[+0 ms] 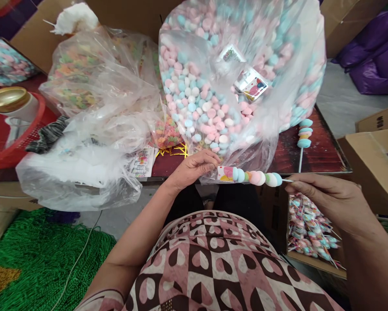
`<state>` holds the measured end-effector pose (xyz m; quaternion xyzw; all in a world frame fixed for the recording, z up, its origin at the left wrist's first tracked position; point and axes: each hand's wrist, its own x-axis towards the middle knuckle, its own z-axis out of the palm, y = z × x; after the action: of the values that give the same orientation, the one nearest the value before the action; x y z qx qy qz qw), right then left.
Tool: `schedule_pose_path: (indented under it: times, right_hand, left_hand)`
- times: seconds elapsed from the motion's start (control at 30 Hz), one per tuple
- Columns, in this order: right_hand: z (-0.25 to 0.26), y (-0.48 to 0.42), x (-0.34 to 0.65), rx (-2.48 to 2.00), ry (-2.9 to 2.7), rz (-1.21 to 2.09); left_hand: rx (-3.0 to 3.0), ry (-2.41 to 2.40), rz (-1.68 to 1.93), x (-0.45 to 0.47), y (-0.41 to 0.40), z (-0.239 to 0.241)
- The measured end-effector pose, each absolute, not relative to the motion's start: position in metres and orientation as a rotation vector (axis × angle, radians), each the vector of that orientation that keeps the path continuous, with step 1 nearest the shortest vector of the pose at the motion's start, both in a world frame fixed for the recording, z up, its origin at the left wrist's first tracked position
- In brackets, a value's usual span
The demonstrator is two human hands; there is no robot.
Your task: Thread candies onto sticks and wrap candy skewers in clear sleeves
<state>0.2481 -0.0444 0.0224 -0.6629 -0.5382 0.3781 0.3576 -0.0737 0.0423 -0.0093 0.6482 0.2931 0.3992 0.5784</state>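
A thin stick threaded with several pastel marshmallows [257, 177] is held level in front of me. My right hand [323, 196] pinches the bare end of the stick. My left hand [194, 166] pinches a small printed paper tag [225, 173] at the other end of the skewer. Behind them a big clear bag of pink, blue and white marshmallows [213, 99] lies open on the dark red table [317, 151]. A finished skewer [304, 136] rests on the table to the right of the bag.
Crumpled clear bags [93, 142] with coloured candy lie at left, beside a red basket [35, 125] and a gold-lidded jar [7, 98]. A cardboard box of finished skewers [310, 233] sits low right. Cardboard boxes [372, 155] and purple bags [375, 52] stand at right. Green matting [41, 255] covers the floor.
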Motion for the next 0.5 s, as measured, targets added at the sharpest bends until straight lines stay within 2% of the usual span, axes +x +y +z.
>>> schedule_pose_path:
  times: [0.27,0.5]
  right_hand:
    - [0.026,-0.043,0.247,-1.835,-1.583,0.890]
    - [0.025,-0.044,0.248,-1.911,-1.636,0.949]
  left_hand:
    - [1.645,0.788,0.945,-0.070,0.042,-0.008]
    - [1.968,0.924,0.935,-0.068,0.039,0.005]
